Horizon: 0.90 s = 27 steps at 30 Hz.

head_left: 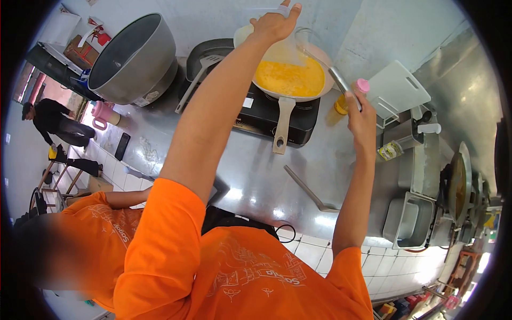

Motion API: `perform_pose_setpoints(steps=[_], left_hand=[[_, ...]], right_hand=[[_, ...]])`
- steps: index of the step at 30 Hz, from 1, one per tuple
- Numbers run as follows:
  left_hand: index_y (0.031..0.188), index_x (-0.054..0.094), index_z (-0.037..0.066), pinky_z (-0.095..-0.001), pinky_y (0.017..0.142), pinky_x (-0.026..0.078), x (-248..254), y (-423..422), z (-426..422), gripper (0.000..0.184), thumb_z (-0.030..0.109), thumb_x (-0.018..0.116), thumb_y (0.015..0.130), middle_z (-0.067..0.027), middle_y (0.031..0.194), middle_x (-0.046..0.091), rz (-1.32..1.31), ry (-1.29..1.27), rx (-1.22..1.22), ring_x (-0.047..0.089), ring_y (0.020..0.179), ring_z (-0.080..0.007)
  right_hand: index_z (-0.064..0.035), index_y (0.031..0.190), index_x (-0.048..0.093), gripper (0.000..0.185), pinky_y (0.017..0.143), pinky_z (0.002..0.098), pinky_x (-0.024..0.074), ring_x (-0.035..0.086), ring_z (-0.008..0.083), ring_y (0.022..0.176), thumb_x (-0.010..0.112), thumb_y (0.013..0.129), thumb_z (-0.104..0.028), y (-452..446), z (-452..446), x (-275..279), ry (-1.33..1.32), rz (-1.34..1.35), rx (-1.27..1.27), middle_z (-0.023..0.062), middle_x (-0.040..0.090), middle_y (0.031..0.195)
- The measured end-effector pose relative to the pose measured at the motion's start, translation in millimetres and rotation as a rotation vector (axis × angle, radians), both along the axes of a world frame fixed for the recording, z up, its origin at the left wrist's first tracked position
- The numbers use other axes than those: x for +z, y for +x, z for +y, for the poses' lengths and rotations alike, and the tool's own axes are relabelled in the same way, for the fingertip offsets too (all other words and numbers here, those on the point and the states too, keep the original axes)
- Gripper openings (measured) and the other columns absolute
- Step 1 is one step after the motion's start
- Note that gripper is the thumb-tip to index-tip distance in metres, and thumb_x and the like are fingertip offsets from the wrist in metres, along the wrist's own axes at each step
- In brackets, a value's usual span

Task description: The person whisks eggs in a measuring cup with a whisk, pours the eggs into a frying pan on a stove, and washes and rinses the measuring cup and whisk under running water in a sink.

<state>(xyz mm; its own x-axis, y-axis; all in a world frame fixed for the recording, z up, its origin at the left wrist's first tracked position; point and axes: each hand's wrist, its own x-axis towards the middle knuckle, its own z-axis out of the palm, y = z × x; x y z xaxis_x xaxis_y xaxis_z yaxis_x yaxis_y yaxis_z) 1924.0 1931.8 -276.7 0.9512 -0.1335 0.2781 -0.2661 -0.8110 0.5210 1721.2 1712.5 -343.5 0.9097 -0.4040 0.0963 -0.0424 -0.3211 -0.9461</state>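
My left hand (277, 25) is raised above the far side of the pan, closed round something pale and see-through that its fingers partly hide. Yellow liquid (290, 77) covers the bottom of the light-coloured pan (257, 89), which stands on the black stove (250, 114) with its beige handle (284, 125) towards me. At the right of the pan, my right hand (361, 114) is closed on the metal handle of a whisk (337, 77). The whisk's wire end is near the pan's far rim. Close to that hand stands a yellow bottle (341, 104) with a pink cap.
A large grey pot (133, 64) and a spatula (200, 80) lie left of the pan. A metal tool (306, 186) rests on the steel table (250, 176). Metal trays (416, 221) stand right. A co-worker in orange (101, 218) is close at left; another person stands farther back.
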Motion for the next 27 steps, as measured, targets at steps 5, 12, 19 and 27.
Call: perform_pose_setpoints(steps=[5,12,19,27], left_hand=[[0.148,0.036,0.020,-0.0678,0.107,0.021,-22.5,19.5,16.7,0.067,0.062,0.023,0.097,-0.0227,0.127,0.059,-0.160,-0.243,-0.240,0.054,0.121,-0.0415],[0.150,0.023,0.012,-0.0423,0.103,0.039,-40.3,-58.7,39.5,0.063,0.052,0.026,0.102,-0.0175,0.133,0.053,-0.420,-1.058,-0.342,0.052,0.123,-0.0288],[0.150,0.016,0.008,-0.0388,0.106,0.039,-72.3,-152.3,81.5,0.064,0.051,0.023,0.103,-0.0174,0.138,0.045,-0.650,-1.381,-0.053,0.047,0.127,-0.0256],[0.148,0.023,0.008,-0.0410,0.109,0.037,-111.4,-298.3,151.3,0.069,0.058,0.023,0.100,-0.0171,0.137,0.046,-0.513,-1.481,0.240,0.047,0.127,-0.0273]], right_hand=[[0.0011,0.115,0.064,0.043,0.067,0.0281,0.0449,0.054,0.0121,0.072,0.068,0.088,-0.033,25.1,21.6,33.6,-0.316,-0.212,0.189,0.0024,0.061,0.085],[-0.0006,0.114,0.063,0.032,0.060,0.0209,0.0407,0.048,0.0048,0.067,0.072,0.086,-0.014,7.6,88.9,51.8,0.093,-0.367,0.283,-0.0012,0.056,0.082],[-0.0035,0.116,0.062,0.034,0.058,0.0203,0.0411,0.050,0.0059,0.068,0.073,0.083,-0.007,-54.7,157.3,45.7,0.314,-0.292,0.464,-0.0007,0.058,0.084],[-0.0073,0.116,0.063,0.043,0.055,0.0260,0.0440,0.054,0.0139,0.066,0.076,0.076,-0.005,-148.7,219.0,20.2,-0.111,-0.258,0.768,0.0056,0.058,0.084]])
